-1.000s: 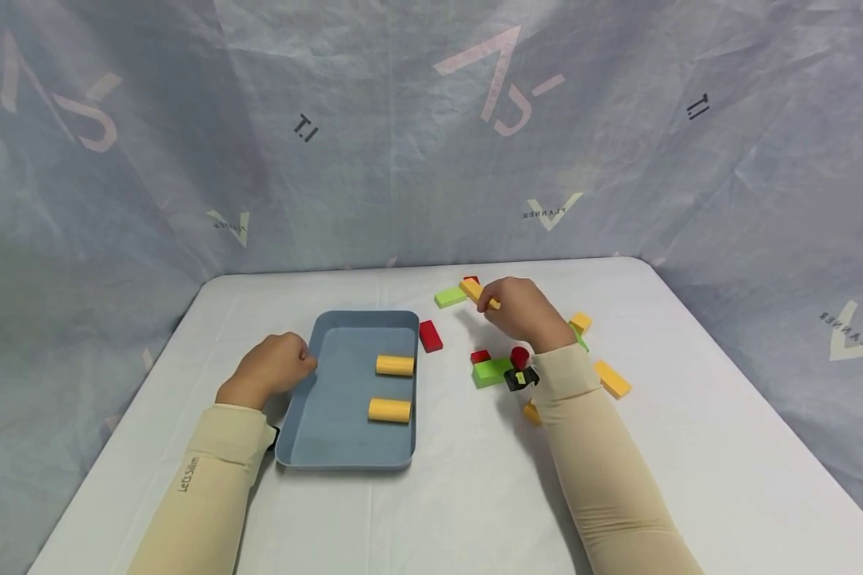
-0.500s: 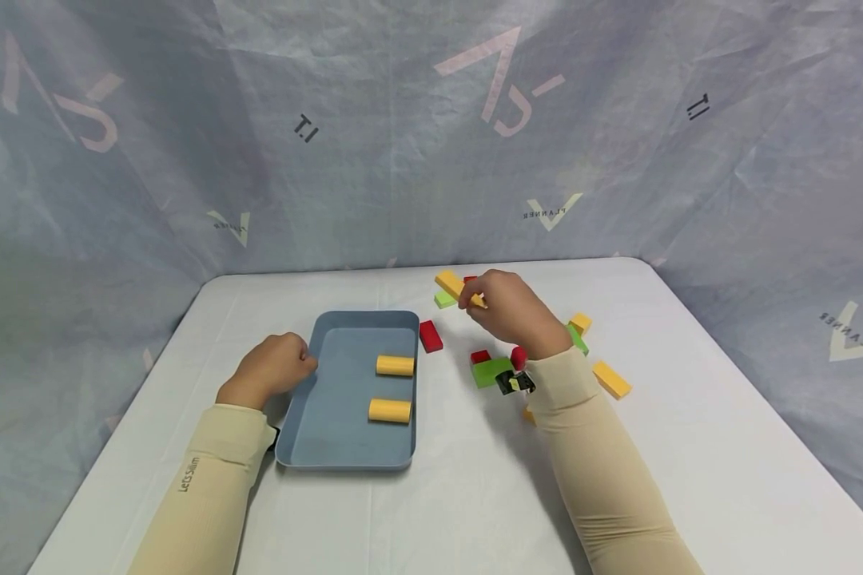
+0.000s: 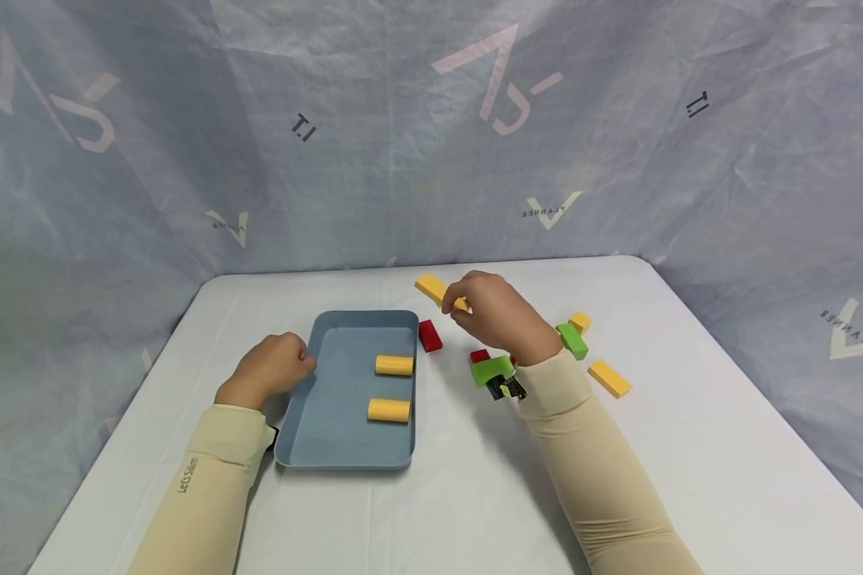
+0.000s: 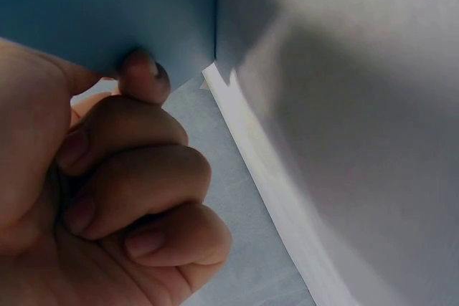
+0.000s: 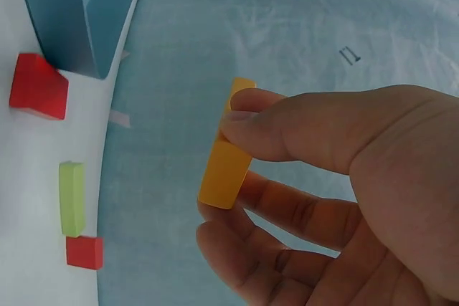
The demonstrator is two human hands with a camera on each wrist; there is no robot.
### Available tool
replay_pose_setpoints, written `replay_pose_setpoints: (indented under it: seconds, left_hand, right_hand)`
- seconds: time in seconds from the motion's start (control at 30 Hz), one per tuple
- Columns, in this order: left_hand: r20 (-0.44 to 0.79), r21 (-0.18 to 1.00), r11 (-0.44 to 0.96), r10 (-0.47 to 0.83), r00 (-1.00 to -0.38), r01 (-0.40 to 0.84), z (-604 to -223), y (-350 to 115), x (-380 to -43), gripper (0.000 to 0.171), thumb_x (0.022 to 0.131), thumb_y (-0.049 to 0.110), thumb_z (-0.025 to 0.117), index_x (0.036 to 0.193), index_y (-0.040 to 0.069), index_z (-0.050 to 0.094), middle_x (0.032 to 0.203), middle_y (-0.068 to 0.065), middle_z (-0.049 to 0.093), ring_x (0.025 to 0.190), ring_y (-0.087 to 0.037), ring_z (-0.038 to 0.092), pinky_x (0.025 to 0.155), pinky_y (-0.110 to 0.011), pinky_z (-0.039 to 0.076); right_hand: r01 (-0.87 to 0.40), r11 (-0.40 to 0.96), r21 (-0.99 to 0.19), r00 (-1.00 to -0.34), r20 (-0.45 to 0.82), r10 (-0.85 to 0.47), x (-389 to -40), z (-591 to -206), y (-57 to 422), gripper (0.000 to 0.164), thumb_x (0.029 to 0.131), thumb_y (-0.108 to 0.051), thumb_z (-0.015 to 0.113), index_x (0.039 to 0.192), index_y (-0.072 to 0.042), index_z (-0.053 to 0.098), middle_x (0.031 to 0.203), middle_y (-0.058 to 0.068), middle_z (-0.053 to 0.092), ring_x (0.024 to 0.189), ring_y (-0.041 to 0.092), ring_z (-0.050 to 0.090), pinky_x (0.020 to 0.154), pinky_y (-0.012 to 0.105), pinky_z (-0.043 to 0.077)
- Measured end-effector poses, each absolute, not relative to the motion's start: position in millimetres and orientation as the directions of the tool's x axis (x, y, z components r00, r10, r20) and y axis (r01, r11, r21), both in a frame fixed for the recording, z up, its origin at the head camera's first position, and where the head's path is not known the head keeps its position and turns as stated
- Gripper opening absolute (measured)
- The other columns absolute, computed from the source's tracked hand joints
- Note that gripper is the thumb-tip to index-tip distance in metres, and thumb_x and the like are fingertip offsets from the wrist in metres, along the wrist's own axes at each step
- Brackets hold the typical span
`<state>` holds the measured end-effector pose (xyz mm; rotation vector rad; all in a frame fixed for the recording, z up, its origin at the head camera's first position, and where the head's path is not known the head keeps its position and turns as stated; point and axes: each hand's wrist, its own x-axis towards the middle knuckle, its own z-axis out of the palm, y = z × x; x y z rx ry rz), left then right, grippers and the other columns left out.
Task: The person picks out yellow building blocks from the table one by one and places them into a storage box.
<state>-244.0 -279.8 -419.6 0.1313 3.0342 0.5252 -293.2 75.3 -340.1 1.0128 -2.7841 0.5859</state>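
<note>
My left hand (image 3: 273, 367) grips the left rim of a blue-grey tray (image 3: 331, 431). Its fingers are curled, with the index fingertip against the tray wall (image 4: 107, 12) in the left wrist view. Two yellow half-round blocks (image 3: 394, 365) lie along the tray's right side. Beyond the tray's far right corner, my right hand (image 3: 495, 313) holds a long yellow block (image 3: 429, 287) in the air. The right wrist view shows the thumb and fingers pinching this yellow block (image 5: 224, 173), its lower end jutting out past the thumb.
A red block (image 3: 430, 336) lies beside the tray's right wall. Nearer the right forearm are a green arch-like block (image 3: 492, 370) and a small red block (image 3: 479, 355). Farther right lie another green block (image 3: 572, 341) and yellow ones (image 3: 610, 378). A light green block (image 5: 72, 198) shows in the right wrist view.
My right hand has moved left toward the tray with the yellow block, uncovering more of the green block at the right. The left hand and tray have stayed put.
</note>
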Motion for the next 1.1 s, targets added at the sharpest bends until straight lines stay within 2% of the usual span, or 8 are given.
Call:
replay_pose_setpoints:
  seconds: [0.77, 1.1]
  left_hand:
    - [-0.04, 0.346, 0.935, 0.105, -0.994, 0.085, -419.7, -280.3, -244.4, 0.039, 0.085, 0.017, 0.055, 0.05, 0.018, 0.038, 0.045, 0.005, 0.032, 0.04, -0.012, 0.031, 0.037, -0.029, 0.028]
    - [-0.046, 0.384, 0.919, 0.115, -0.992, 0.088, -421.2, -281.0, -245.3, 0.039, 0.087, 0.015, 0.055, 0.051, 0.017, 0.038, 0.046, 0.005, 0.032, 0.041, -0.012, 0.031, 0.038, -0.029, 0.029]
  right_hand:
    - [-0.678, 0.677, -0.285, -0.735, 0.255, -0.628, -279.8, -334.7, 61.8, 0.019, 0.083, -0.012, 0.071, 0.092, -0.028, 0.069, 0.096, -0.01, 0.057, 0.086, 0.008, 0.047, 0.077, 0.032, 0.051]
    - [-0.683, 0.677, -0.273, -0.73, 0.231, -0.643, -275.6, -336.8, 54.1, 0.018, 0.083, -0.014, 0.072, 0.094, -0.028, 0.07, 0.097, -0.011, 0.057, 0.088, 0.005, 0.048, 0.074, 0.026, 0.049]
